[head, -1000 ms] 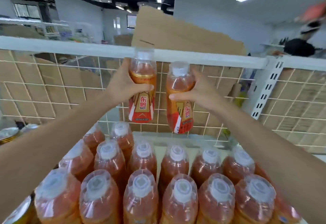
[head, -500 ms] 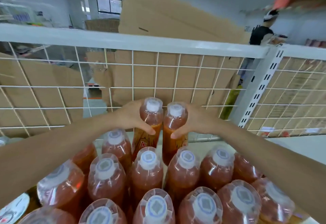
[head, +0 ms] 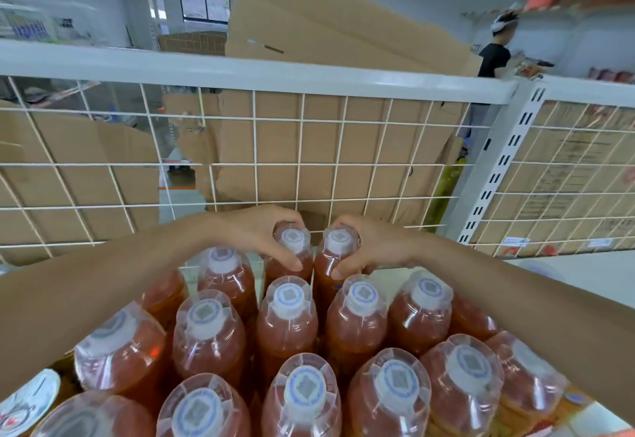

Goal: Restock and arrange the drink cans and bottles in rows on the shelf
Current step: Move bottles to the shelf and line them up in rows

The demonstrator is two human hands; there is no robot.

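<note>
Up at twelve o'clock, behind the rows (head: 288, 319), the left hand (head: 252, 233) curls round the left bottle (head: 292, 240) and the right hand (head: 376, 247) curls round the right bottle (head: 338, 241). Stand both straight, then let go.

Shop stockroom, wire-mesh shelf back (head: 309, 148), cardboard boxes (head: 326, 24), rows of drink bottles (head: 288, 326).

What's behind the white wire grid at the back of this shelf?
Brown cardboard boxes stand right behind the wire grid, filling most of it. Through a gap left of centre a bit of floor shows. Whatever is behind the cardboard is hidden.
</note>
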